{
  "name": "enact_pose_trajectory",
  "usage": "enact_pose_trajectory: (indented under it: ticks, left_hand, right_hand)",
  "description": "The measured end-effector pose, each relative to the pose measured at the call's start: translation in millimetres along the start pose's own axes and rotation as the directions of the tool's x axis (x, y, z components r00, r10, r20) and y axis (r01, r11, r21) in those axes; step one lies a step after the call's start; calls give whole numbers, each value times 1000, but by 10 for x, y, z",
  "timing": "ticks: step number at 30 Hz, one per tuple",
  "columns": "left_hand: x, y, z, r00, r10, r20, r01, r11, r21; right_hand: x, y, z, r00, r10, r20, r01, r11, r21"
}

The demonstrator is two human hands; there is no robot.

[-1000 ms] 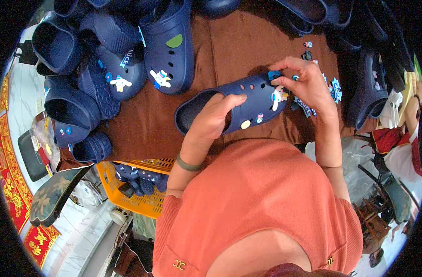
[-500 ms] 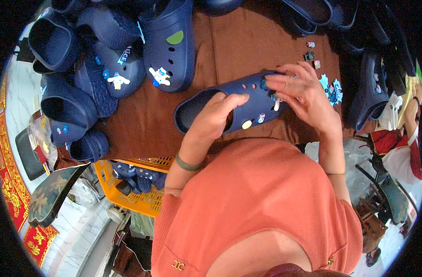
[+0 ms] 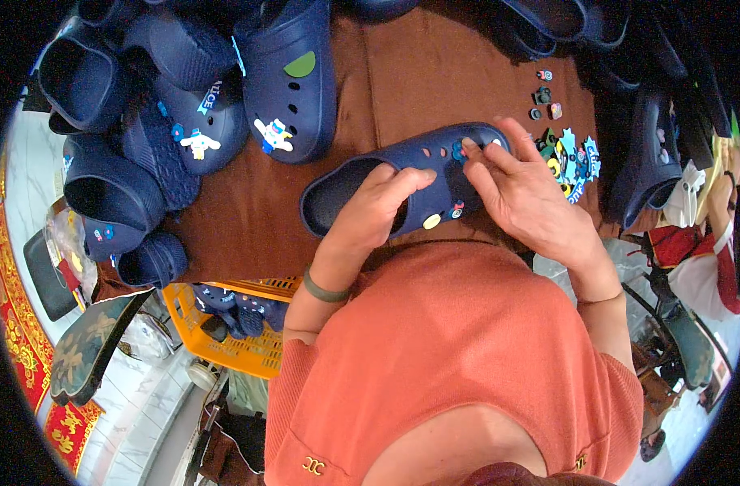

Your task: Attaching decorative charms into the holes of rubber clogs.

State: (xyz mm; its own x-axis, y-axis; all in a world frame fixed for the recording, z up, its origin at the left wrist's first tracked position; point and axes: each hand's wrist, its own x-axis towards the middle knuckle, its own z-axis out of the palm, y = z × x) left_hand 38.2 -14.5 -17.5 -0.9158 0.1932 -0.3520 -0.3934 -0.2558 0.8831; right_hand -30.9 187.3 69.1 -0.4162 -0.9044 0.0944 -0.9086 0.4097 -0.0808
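A navy clog (image 3: 378,166) lies on the brown cloth in front of me, its toe to the right. My left hand (image 3: 370,202) grips its near side, thumb over the upper, fingers inside or beneath. Over the toe bends my right hand (image 3: 516,178), fingertips pressed at a white charm mostly covered by them. Next to its fingers is a small blue charm (image 3: 458,151). A pale yellow charm (image 3: 432,221) and a small coloured figure charm (image 3: 457,210) sit on the clog's near side.
Several navy clogs (image 3: 111,190) crowd the left, some with charms. Loose charms (image 3: 577,166) lie right of my hand, small ones (image 3: 543,95) farther back. A yellow crate (image 3: 240,356) with clogs stands below the left edge. At right, part of another person (image 3: 714,267) shows.
My right hand has turned and shifted toward me over the toe, covering the white charm. More loose charms beyond it now show. The clog has hardly moved in my left hand.
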Motion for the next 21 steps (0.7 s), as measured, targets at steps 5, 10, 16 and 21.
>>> enact_pose_trajectory:
  ticks: [5,10,16,21]
  left_hand:
    - [-3,87,17,999,38,-7,-37,998,53]
    - [-10,95,1,1000,30,-2,-30,999,14]
    - [-25,306,113,989,-147,9,141,928,-344]
    - [-36,226,67,999,37,28,-33,991,-128]
  right_hand:
    - [61,-61,111,999,0,46,-3,998,65]
    - [-32,130,21,991,133,29,-135,957,258]
    - [-131,344,150,953,303,24,-258,763,593]
    - [0,467,269,939,328,-98,-206,769,605]
